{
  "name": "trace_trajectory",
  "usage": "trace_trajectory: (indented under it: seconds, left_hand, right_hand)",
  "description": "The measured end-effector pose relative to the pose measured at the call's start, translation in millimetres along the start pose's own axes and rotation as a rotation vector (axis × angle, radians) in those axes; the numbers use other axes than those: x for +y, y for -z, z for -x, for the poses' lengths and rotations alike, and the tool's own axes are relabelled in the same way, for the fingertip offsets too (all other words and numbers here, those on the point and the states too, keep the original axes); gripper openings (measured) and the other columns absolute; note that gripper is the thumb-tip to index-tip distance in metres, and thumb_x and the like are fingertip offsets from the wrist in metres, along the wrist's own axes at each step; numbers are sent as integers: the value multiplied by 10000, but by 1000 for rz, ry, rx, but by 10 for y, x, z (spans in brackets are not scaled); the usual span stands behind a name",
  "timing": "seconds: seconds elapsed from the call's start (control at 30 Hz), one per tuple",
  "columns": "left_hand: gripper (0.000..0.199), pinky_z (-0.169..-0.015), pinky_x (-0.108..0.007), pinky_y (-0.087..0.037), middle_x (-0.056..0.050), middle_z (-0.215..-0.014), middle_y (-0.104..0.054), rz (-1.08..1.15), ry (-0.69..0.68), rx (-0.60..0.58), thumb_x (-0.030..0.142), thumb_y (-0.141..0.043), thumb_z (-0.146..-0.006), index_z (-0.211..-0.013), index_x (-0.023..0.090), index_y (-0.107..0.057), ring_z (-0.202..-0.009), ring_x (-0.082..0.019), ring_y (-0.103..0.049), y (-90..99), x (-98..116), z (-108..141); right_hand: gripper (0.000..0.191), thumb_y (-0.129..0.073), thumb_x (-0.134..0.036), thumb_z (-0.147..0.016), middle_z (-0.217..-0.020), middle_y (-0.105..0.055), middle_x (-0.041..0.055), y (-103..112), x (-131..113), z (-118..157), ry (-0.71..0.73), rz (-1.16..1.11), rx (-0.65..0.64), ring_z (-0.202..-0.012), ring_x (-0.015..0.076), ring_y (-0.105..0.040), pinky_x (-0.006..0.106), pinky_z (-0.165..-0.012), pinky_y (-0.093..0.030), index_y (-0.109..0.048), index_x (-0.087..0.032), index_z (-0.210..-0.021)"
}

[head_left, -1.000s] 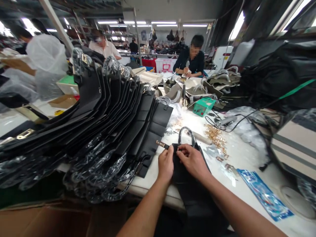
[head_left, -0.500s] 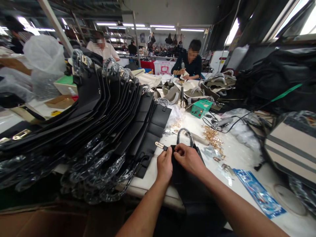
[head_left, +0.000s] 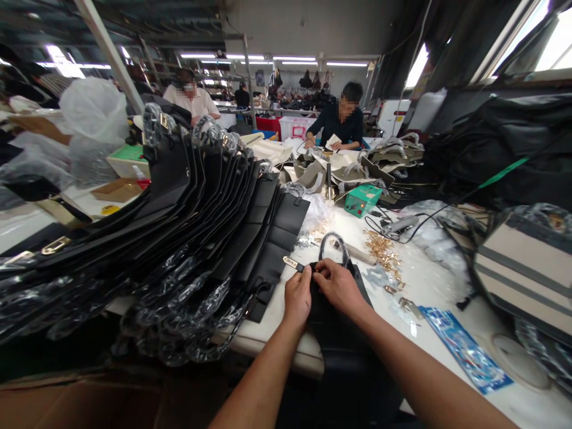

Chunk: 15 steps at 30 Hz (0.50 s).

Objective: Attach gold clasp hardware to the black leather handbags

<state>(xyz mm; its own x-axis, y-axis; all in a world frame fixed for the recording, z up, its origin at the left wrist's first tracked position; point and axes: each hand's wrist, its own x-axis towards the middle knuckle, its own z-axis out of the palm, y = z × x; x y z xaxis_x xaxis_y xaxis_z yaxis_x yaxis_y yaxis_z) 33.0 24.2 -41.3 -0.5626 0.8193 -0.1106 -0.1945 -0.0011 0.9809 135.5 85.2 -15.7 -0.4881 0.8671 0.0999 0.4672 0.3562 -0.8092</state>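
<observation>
A black bag panel (head_left: 333,336) hangs over the table's front edge below my hands. Its looped handle (head_left: 333,237), wrapped in clear plastic, stands up behind my fingers. My left hand (head_left: 298,296) is closed on the panel's upper left edge, thumb on top. Past that thumb a short black tab sticks out, ending in a gold-coloured metal plate (head_left: 291,262). My right hand (head_left: 340,287) is closed in a pinch at the top of the panel, close to the left thumb. Whatever lies between its fingertips is too small or hidden to make out.
Many black bag panels (head_left: 214,220) with plastic-wrapped handles are stacked at left. Small gold metal fittings (head_left: 383,250) lie scattered right of my hands. Beyond stand a green box (head_left: 363,200) with a cable and a blue printed packet (head_left: 465,348). A co-worker (head_left: 342,122) sits across the table.
My hands stay nearly in place at the panel's top edge, with the metal plate turned slightly. The camera view has shifted a little. Across the table, the co-worker's hands have moved apart.
</observation>
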Motion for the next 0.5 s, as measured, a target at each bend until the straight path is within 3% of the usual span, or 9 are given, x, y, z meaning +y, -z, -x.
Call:
trace_trajectory:
  seconds: [0.13, 0.3, 0.5]
  left_hand:
    - [438, -660, -255, -414, -17, -711, -655, 39, 10, -6, 571, -543, -854, -771, 155, -652, -717, -181, -582, 9, 38, -2]
    - [448, -635, -254, -400, -4, -663, -633, 35, 39, 15, 583, -551, -846, -729, 159, -637, -681, -173, -566, 4, 40, -4]
    - [474, -637, -251, -409, -3, -641, -613, -17, 30, 18, 607, -575, -818, -676, 157, -620, -673, -164, -558, 24, -34, -92]
  right_hand:
    - [216, -571, -297, -856, -695, -657, -26, 9, -36, 74, 0, -110, 19, -593, 152, -634, 249, -590, -471, -586, -213, -1054]
    - [117, -600, -292, -837, -750, -703, 2, 18, -77, 112, -60, -148, 70, -573, 149, -663, 248, -574, -492, -652, -198, -883]
    - [111, -603, -273, -832, -694, -701, -7, -63, -29, -39, -68, -96, 68, -562, 151, -654, 253, -605, -485, -681, -201, -801]
